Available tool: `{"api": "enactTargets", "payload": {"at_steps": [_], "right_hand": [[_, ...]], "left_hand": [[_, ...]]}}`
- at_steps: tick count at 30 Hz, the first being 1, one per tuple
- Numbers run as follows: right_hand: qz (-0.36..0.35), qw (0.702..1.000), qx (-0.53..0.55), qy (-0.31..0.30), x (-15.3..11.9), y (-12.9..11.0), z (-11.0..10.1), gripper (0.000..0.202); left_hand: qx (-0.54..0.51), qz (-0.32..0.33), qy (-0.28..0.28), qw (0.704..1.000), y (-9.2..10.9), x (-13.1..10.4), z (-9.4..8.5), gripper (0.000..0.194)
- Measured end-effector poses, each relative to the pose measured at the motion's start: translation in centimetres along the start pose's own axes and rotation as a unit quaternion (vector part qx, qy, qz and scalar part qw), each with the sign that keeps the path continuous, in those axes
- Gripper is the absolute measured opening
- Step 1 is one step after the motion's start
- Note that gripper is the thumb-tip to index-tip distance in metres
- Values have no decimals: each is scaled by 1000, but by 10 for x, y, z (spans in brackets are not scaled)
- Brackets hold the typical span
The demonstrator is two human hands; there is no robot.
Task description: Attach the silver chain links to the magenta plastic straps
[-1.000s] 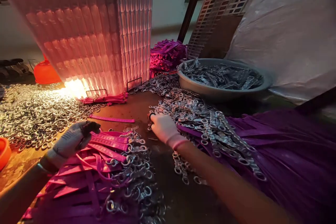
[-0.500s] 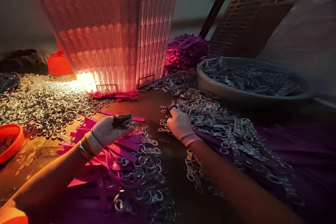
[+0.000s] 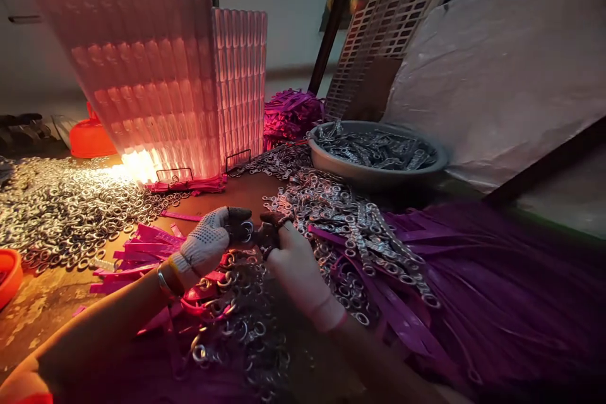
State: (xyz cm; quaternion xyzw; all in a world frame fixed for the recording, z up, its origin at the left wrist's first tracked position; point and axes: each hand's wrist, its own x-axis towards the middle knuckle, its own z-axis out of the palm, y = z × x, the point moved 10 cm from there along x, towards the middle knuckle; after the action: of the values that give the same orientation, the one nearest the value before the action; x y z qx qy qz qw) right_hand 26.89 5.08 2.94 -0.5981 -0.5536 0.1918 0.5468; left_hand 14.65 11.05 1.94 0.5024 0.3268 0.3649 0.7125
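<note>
Over the middle of the table, my two gloved hands are close together, their fingertips dark. My left hand (image 3: 206, 241) is closed with a metal ring (image 3: 247, 231) showing between its fingers. Facing it, my right hand (image 3: 296, 265) has its fingers pinched; what is in them, if anything, is hidden by the dark fingertips. Beneath and left of my left hand lie magenta straps (image 3: 146, 246) with metal rings and clasps at their ends. Beside my right hand spreads a heap of metal clasps with rings (image 3: 336, 205).
A large pile of metal rings (image 3: 71, 202) covers the left side. Ribbed translucent panels (image 3: 151, 82) stand behind, lit from below. A grey basin (image 3: 374, 172) of metal pieces sits back right, before a purple strap bundle (image 3: 293, 113). An orange container (image 3: 9, 278) is at the left edge.
My right hand has left the clasp heap and come toward my left hand. The left hand has turned from palm up to closed around the ring. The view has shifted to the right.
</note>
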Motion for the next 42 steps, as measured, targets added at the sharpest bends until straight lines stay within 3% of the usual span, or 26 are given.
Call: {"api": "enactTargets", "payload": {"at_steps": [3, 8, 15, 20, 28, 35, 42], "right_hand": [[-10, 999, 37, 19, 1, -2, -9, 38], [8, 993, 120, -18, 8, -8, -15, 30], [170, 944, 284, 12, 14, 33, -30, 40], [170, 912, 367, 63, 21, 45, -42, 44], [177, 928, 326, 29, 23, 54, -36, 34], [93, 981, 167, 25, 25, 43, -44, 26], [30, 991, 130, -12, 24, 27, -33, 28]], "left_hand": [[69, 0, -6, 998, 2, 0, 10, 32], [108, -6, -50, 993, 0, 6, 29, 32], [-19, -27, -100, 994, -13, 27, 56, 32], [-104, -77, -126, 984, -23, 43, 70, 25], [-151, -149, -117, 970, -45, 49, 65, 24], [-102, -93, -85, 987, -46, 49, 54, 27], [-31, -60, -63, 996, -52, 50, 47, 25]]}}
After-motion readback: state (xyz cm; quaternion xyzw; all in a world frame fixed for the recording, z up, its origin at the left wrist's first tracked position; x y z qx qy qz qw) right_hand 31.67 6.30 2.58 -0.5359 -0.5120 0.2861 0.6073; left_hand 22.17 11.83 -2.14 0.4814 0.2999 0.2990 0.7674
